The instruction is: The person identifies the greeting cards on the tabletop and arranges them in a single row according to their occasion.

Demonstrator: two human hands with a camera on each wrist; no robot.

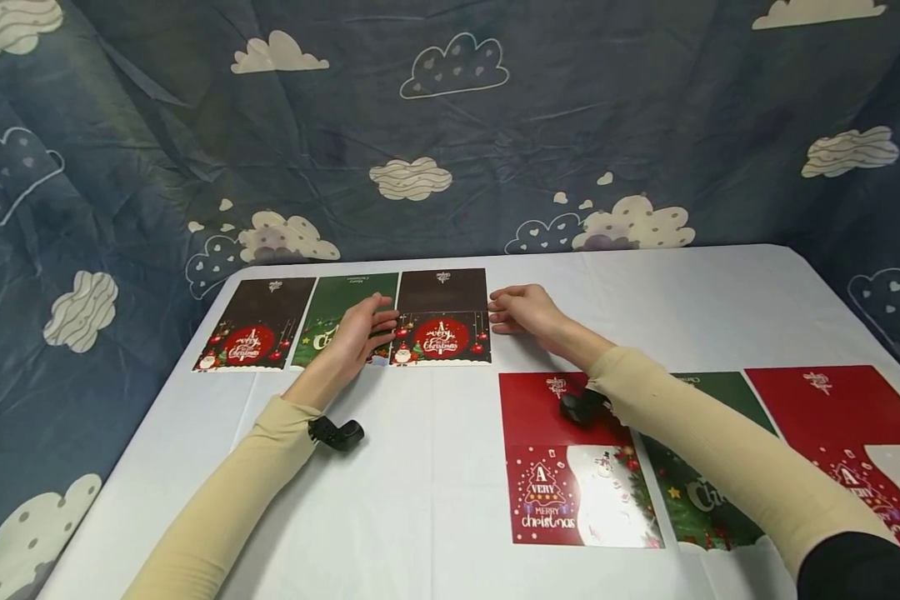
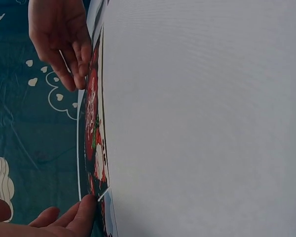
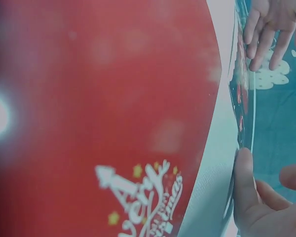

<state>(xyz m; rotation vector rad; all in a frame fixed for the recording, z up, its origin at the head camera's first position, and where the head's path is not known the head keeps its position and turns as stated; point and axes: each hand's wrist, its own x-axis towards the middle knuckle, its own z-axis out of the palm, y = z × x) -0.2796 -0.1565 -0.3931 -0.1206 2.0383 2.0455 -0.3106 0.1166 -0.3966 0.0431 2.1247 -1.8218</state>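
Neither hand grips anything: the left hand [image 1: 362,329] and right hand [image 1: 528,312] hold their fingers fairly straight, spread as wide as the dark card [image 1: 442,337] between them. The left fingers reach its left edge, the right fingertips sit just beside its right edge; firm contact I cannot tell. Both forearms angle inward from the near side. The dark card lies flat near the back edge of the table [image 1: 427,475], rightmost in its row, close beside a green card [image 1: 337,296]. White surface stretches to its right and in front, up to a red card [image 1: 547,475] under the right wrist.
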